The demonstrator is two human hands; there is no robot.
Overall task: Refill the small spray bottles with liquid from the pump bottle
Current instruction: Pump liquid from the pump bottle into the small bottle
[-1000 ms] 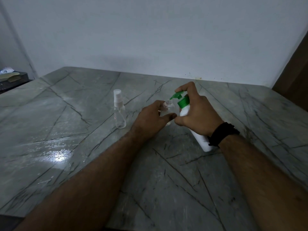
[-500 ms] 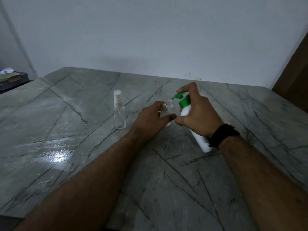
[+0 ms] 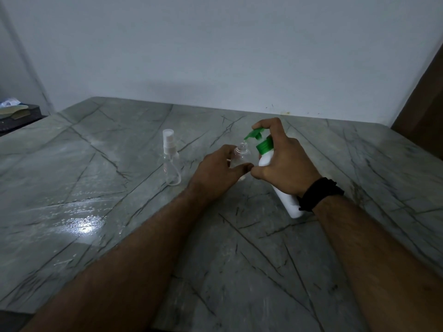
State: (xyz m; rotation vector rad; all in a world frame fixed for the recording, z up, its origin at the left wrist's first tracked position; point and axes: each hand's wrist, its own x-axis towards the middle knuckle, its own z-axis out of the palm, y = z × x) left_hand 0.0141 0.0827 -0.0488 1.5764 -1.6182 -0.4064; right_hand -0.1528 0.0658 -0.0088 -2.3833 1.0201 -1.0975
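My right forefinger [image 3: 273, 124] rests on the green pump head [image 3: 254, 134], the rest of my right hand [image 3: 285, 167] wrapped round the white pump bottle [image 3: 282, 188], which leans up and to my left. Its spout tip sits just above the open neck of the small clear bottle [image 3: 242, 154], upright on the marble table [image 3: 119, 212] and steadied in my left hand [image 3: 215, 174]. The capped spray bottle [image 3: 170, 159] stands apart, further left

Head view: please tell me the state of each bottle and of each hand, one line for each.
Pump bottle: tilted, green nozzle over the open bottle's neck.
Open spray bottle: uncapped, upright on the table.
Capped spray bottle: upright, spray head on, untouched.
Left hand: holds the open spray bottle.
Right hand: grips the pump bottle, forefinger on the pump head.
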